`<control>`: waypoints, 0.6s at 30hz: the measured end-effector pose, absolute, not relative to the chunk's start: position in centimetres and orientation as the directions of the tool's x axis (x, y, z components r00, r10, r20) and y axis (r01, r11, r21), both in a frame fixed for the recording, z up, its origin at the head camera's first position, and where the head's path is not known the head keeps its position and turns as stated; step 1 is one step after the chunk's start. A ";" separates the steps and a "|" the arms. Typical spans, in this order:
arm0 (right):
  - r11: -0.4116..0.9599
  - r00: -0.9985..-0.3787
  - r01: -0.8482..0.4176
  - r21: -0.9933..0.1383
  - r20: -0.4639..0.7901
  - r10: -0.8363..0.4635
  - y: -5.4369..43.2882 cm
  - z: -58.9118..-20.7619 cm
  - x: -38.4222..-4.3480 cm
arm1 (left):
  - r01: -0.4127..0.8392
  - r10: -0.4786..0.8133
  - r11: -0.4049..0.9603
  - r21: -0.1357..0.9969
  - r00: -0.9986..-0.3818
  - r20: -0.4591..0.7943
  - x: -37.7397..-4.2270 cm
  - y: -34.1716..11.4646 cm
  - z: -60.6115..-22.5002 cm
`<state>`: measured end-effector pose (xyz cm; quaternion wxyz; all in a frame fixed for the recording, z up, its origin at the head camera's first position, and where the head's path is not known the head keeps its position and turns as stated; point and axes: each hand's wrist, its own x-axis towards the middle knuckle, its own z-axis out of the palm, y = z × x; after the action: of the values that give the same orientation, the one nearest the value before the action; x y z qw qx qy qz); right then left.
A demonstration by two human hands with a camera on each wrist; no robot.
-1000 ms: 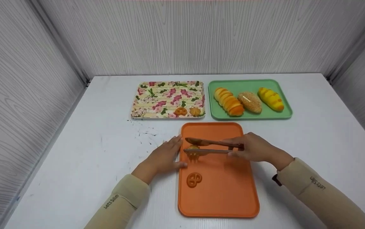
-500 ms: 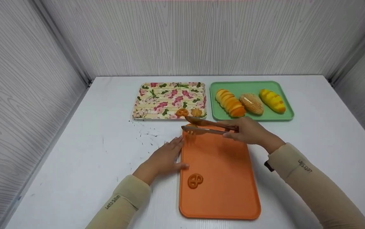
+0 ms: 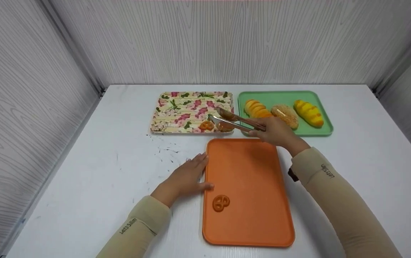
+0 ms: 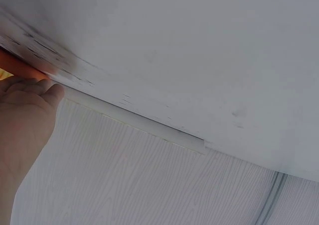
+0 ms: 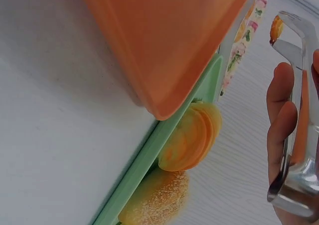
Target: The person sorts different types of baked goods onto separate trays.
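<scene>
My right hand (image 3: 275,132) grips metal tongs (image 3: 242,123), whose tips hang over the front right corner of the floral tray (image 3: 167,114). Between those tips, the right wrist view shows a small golden-brown cookie (image 5: 275,30). A pretzel (image 3: 206,125) lies on the floral tray just left of the tongs, which largely cover the scalloped cookie beside it. My left hand (image 3: 185,175) rests with extended fingers along the left rim of the orange tray (image 3: 250,215), thumb over the rim. Another pretzel (image 3: 221,203) lies on the orange tray's left side.
At the back right, a green tray (image 3: 321,130) holds a segmented orange roll (image 3: 257,108), a seeded bun (image 3: 287,116) and a yellow roll (image 3: 309,113). Wood-grain panels (image 3: 205,43) wall in the white table (image 3: 363,161) at the back and sides.
The right hand has carried the tongs and the cookie from the orange tray away to the floral tray. The left hand stays at the orange tray's rim.
</scene>
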<state>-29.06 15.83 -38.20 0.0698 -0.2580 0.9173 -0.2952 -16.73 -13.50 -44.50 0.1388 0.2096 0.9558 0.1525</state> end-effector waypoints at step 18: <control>0.766 -0.922 -0.321 -0.557 -0.004 -0.388 14.5 -38.7 -31.5 | 0.362 0.444 0.866 0.346 -0.874 -0.197 -16.6 -13.6 -44.5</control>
<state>-31.47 14.49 -38.74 0.0594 -0.1890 0.9379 -0.2848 -16.63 -13.57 -44.49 0.1364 0.2109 0.9561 0.1507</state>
